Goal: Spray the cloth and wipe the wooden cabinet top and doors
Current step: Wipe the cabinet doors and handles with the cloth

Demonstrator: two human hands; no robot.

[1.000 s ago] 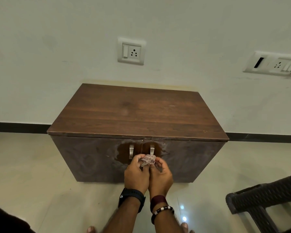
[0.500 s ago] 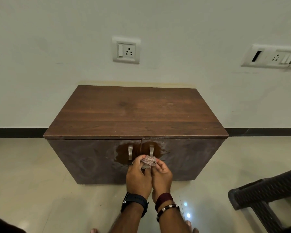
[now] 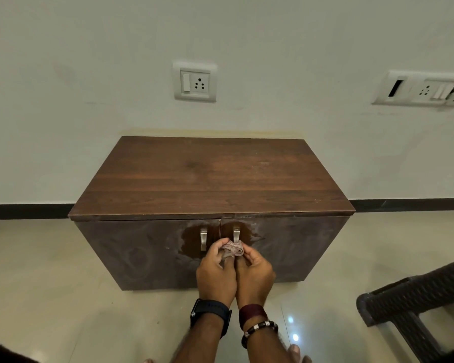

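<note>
A low wooden cabinet (image 3: 212,179) stands against the wall, its two doors shut. A darker wet patch (image 3: 192,239) spreads around the two metal handles (image 3: 203,239). A small bunched grey-pink cloth (image 3: 233,249) is held just in front of the doors, below the right handle. My left hand (image 3: 215,273) and my right hand (image 3: 254,276) sit side by side and both pinch the cloth with their fingertips. No spray bottle is in view.
A dark woven plastic chair (image 3: 414,297) stands at the lower right. Wall sockets (image 3: 195,82) sit above the cabinet, with a wider switch panel (image 3: 425,90) at the right. Glossy tiled floor (image 3: 50,284) surrounds the cabinet. My toes show at the bottom edge.
The view has shifted slightly. Both hands stay together at the door handles, working the bunched cloth between the fingertips; the cloth sits a little more to the right.
</note>
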